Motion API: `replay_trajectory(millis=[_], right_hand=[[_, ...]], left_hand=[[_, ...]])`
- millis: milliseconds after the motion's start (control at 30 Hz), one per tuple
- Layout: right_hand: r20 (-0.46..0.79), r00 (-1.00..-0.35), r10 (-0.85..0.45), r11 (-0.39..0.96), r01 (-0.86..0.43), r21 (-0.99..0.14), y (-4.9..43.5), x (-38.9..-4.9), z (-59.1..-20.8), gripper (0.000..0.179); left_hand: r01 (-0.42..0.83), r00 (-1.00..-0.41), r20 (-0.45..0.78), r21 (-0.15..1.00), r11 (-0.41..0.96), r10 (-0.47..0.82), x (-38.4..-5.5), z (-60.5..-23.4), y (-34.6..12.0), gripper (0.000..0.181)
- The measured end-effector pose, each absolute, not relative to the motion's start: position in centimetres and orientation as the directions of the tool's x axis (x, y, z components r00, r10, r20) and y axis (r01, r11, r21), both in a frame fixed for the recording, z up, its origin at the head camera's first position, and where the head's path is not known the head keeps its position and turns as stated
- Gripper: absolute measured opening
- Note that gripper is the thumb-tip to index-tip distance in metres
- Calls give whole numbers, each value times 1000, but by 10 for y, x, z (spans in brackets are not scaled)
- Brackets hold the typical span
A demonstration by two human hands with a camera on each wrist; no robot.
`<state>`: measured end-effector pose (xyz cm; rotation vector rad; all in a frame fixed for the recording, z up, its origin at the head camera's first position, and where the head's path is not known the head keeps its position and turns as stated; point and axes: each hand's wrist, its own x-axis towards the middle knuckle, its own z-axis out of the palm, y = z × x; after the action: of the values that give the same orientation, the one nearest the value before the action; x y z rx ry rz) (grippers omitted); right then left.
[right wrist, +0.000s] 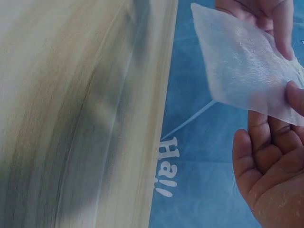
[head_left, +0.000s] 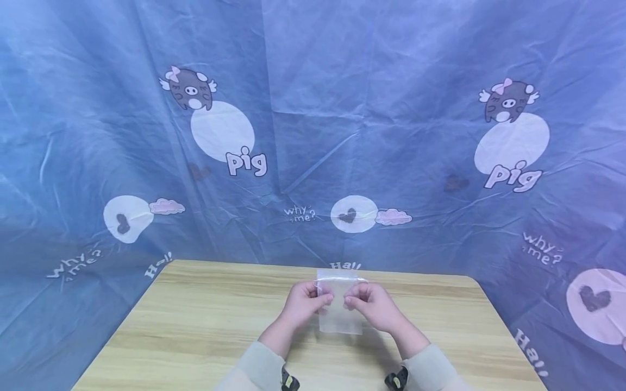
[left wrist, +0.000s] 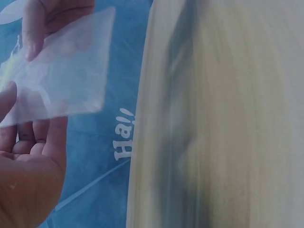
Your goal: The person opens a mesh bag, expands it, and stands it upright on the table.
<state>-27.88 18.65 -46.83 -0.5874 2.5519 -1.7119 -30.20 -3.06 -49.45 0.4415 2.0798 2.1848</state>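
Since it's held up over the far part of the worktop (head_left: 205, 315), the little plastic pouch (head_left: 338, 319) is easy to spot. It's a flat rectangle, frosted but see-through enough that fingers show through it, with fine ripples across the surface and a shiny line near the top. The left grip (head_left: 304, 304) pinches one side between thumb and fingers, and the right grip (head_left: 374, 305) does the same on the other, so yeah, both are closed on it. Looks like a bag to me, but honestly can't tell if it's two layers or whether it holds anything. The thumbs cover bits of its front.

Worktop's pale wood-grain with rounded far corners and a soft shadow below the pouch. Behind it hangs a wrinkled blue fabric backdrop (head_left: 313, 70), fold lines and all, printed with cartoon pigs (head_left: 191, 92), pale ovals (head_left: 222, 130), pink clouds (head_left: 167, 206) and "why me?". Light sleeves (head_left: 256, 365) end near the wrists, with a black gadget (head_left: 290, 382) on the inner side of each.
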Motion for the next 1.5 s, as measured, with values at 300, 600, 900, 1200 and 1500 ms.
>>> replay_trajectory(millis=[300, 600, 900, 1200, 1500], right_hand=[[239, -915, -326, 286, -336, -897, 189, -275, -472, 12], [213, -934, -286, 298, -298, -907, 190, -275, -474, 11], [181, -946, -270, 256, -252, -933, 192, -277, -475, 16], [218, -921, -323, 169, -283, -944, 190, -277, -476, 24], [215, -879, -425, 167, -310, -936, 193, -277, -471, 65]], left_hand=[[135, -969, 146, 988, -72, 198, -298, -490, -28, 17], [122, -991, 127, 986, -110, 38, -296, -492, -27, 36], [544, -835, 541, 786, 292, 99, -288, -493, -19, 27], [661, -749, 582, 621, 422, 316, -283, -488, -10, 24], [655, -748, 620, 633, 412, 237, -288, -494, -11, 17]])
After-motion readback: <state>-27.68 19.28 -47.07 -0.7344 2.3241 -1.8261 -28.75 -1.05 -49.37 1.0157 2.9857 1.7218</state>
